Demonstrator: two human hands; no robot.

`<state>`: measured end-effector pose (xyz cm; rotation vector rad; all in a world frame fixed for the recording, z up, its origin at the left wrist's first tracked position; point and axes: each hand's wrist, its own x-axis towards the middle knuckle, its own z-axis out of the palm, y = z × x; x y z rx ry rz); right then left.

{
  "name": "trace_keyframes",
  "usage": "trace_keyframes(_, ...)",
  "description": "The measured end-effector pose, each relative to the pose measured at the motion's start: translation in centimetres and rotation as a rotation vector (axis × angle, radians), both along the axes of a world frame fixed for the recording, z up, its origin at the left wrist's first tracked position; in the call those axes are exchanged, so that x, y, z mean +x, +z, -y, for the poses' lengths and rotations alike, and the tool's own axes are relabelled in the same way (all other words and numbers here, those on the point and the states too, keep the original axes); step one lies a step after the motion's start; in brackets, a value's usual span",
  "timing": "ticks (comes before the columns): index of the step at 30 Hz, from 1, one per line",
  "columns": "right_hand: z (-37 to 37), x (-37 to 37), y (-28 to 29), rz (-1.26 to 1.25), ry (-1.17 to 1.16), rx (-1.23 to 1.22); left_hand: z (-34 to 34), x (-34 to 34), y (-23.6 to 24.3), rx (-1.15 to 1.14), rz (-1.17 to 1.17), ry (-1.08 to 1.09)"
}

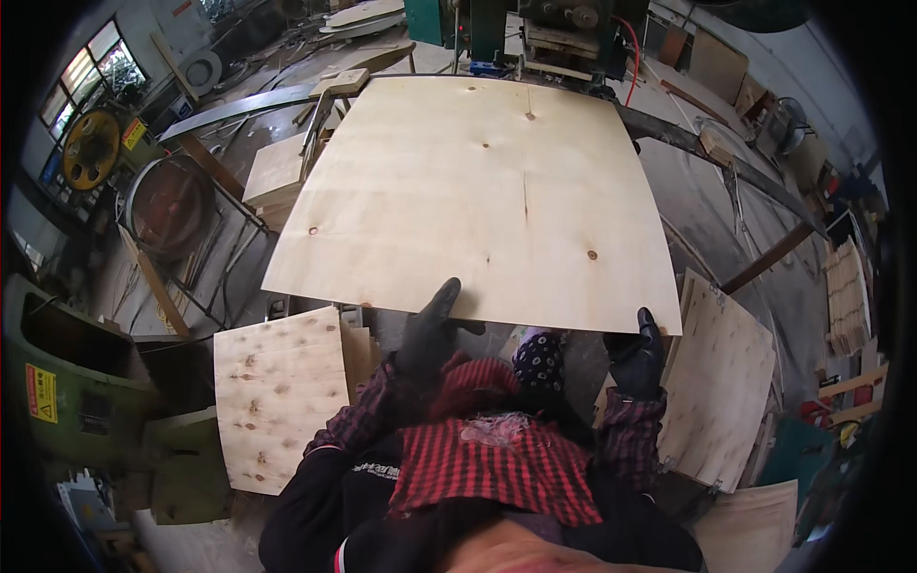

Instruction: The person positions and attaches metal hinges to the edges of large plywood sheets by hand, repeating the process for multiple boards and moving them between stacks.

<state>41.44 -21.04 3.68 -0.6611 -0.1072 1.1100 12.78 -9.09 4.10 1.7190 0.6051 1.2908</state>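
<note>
A large pale plywood sheet [478,191] with several small knots and dark streaks fills the upper middle. My left hand [430,334], in a black glove, grips its near edge left of centre, thumb on top and the other fingers partly hidden below. My right hand [640,353], also black-gloved, holds the same edge near the right corner. A knotty plywood panel [279,401] stands below and to the left of the sheet, and another panel [716,382] leans at the lower right.
A green machine [564,29] stands beyond the sheet, with a red hose. A dark steel rail [764,191] runs right. Stacked boards [272,172] and a round rusty disc [167,205] are at the left, a green machine housing [81,382] lower left, wooden slats [845,296] far right.
</note>
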Motion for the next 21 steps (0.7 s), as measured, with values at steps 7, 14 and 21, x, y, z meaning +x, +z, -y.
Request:
trace_keyframes(7, -1.9, -1.1, -0.7, -0.011, 0.007, -0.002, -2.1, -2.3, -0.2, -0.413, -0.077, 0.009)
trace_keyframes(14, -3.0, -2.8, 0.7, -0.06, -0.034, -0.046, -4.1, -4.2, -3.4, -0.01, -0.411, 0.093)
trace_keyframes(21, -3.1, -3.5, 1.0, -0.021, -0.093, -0.037, -7.6, -15.4, -5.6, -0.274, 0.028, 0.25)
